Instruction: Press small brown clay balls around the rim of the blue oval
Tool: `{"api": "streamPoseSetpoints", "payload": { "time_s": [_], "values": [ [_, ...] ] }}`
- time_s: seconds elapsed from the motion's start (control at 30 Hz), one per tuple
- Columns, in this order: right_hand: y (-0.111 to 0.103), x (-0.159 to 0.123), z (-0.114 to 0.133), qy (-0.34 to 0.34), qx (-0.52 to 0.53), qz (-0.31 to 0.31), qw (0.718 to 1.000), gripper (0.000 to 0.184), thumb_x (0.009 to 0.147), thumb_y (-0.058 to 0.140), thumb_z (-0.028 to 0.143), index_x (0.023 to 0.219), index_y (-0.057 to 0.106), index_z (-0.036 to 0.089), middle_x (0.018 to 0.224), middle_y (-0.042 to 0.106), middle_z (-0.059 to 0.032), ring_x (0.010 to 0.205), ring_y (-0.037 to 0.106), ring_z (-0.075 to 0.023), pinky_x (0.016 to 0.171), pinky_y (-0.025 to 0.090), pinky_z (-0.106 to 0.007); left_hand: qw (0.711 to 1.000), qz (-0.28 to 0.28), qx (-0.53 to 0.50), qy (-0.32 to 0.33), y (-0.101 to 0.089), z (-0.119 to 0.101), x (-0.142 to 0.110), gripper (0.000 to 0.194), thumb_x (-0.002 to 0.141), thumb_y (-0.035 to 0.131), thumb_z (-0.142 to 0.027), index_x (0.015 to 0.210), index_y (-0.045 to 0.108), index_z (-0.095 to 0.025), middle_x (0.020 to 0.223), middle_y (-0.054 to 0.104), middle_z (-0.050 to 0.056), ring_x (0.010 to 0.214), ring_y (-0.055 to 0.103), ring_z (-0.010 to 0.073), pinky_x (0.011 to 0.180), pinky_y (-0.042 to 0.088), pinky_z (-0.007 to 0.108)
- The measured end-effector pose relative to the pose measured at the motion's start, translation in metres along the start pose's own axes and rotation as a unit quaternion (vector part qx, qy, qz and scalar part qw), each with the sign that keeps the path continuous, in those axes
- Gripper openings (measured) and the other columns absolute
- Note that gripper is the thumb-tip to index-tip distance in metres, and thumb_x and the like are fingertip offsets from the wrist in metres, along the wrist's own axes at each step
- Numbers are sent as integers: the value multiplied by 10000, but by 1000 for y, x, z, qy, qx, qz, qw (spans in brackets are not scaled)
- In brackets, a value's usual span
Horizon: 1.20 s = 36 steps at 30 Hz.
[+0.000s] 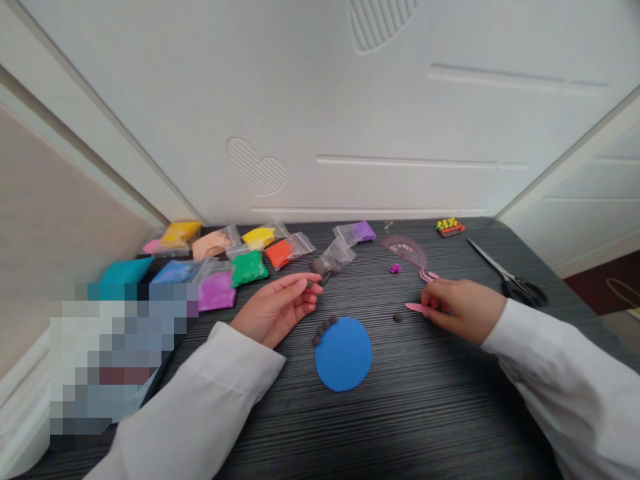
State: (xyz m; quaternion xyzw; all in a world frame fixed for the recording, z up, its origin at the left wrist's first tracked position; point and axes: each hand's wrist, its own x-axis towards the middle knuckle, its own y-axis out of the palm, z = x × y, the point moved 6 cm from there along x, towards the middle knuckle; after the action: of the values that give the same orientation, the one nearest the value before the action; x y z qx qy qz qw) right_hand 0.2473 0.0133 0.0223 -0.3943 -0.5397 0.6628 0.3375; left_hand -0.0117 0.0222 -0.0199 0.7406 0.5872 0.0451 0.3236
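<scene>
Left hand [275, 308] pinches small dark clay lump [309, 284]; right hand [459, 305] holds pink plastic knife [413, 307]. Dark clay balls [327, 325] edge blue clay disc [344, 356] upper-left only.

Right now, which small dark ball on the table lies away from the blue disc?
The dark grey clay ball beside the pink knife in the right hand; the other four sit along the edge of the flat blue disc.
</scene>
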Motion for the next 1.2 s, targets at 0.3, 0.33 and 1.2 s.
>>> {"api": "streamPoseSetpoints", "payload": {
  "time_s": [0.3, 0.33, 1.2],
  "values": [
    [-22, 7, 33, -28, 24, -144, 989, 238, 821, 381, 346, 859, 536, 169, 846, 577, -63, 818, 528, -171, 741, 399, -303, 1000, -6, 6, -3, 1, -2, -1, 211, 714, 569, -108, 921, 607, -129, 776, 632, 53, 654, 573, 84, 626, 479, 186],
    [-24, 6, 47, -65, 42, -171, 982, 276, 823, 381, 360, 946, 527, 161, 937, 569, -75, 897, 510, -177, 797, 385, -312, 1000, -6, 5, -3, 1, -2, -1, 210, 715, 568, -108, 920, 607, -130, 775, 632, 52, 655, 573, 83, 626, 479, 186],
    [16, 8, 83, -159, -74, -73, 982, 671, 815, 264, 524, 1311, 206, 76, 1361, 211, -137, 1260, 168, -260, 988, 108, -542, 1000, 17, -13, 0, 5, 0, -3, 160, 728, 562, -148, 883, 598, -127, 740, 621, 49, 647, 561, 81, 613, 452, 182]
  ]
}}
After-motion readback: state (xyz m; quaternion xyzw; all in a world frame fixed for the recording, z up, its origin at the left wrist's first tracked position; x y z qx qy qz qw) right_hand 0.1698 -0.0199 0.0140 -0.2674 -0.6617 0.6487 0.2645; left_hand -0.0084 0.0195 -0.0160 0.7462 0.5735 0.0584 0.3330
